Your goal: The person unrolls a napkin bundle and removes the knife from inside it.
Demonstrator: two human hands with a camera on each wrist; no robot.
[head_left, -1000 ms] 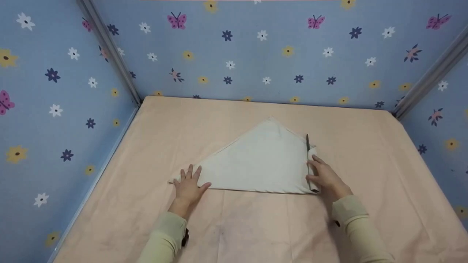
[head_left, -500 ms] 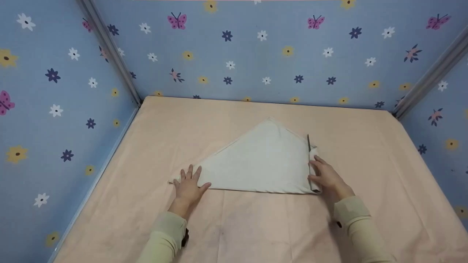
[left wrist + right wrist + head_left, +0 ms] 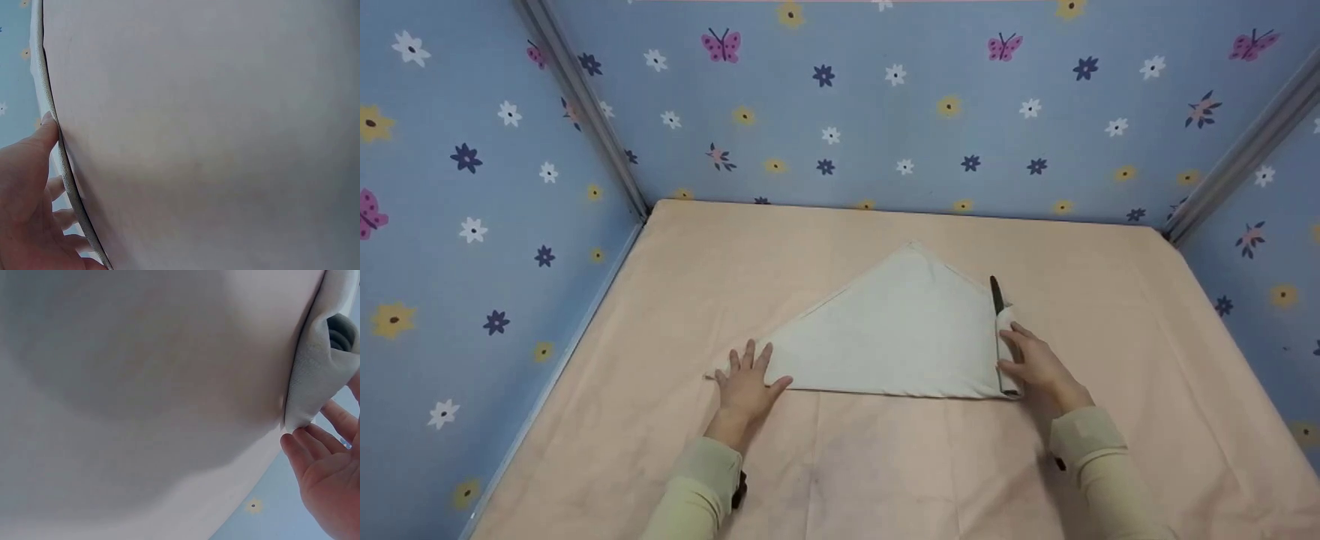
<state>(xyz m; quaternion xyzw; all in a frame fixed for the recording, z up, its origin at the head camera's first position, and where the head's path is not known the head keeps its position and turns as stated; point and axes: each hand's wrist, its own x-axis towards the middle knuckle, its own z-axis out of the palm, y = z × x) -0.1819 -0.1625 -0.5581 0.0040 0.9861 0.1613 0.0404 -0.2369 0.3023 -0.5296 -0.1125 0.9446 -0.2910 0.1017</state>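
A pale, off-white cloth lies folded in a pointed shape, its peak toward the far wall. My left hand rests on its narrow left end, fingers spread; in the left wrist view the thumb touches the cloth's hemmed edge. At the right end the cloth is rolled round a slender dark object, whose far end sticks out past the roll. My right hand grips this roll from the right, thumb nearer me. A dark round end shows inside the roll in the right wrist view.
A peach-coloured sheet covers the table, with light creases. Blue panels printed with flowers and butterflies stand behind and at both sides, joined by grey metal posts.
My right hand and the rolled end have shifted slightly to the right. More of the dark object's width now shows. The left hand stays in place.
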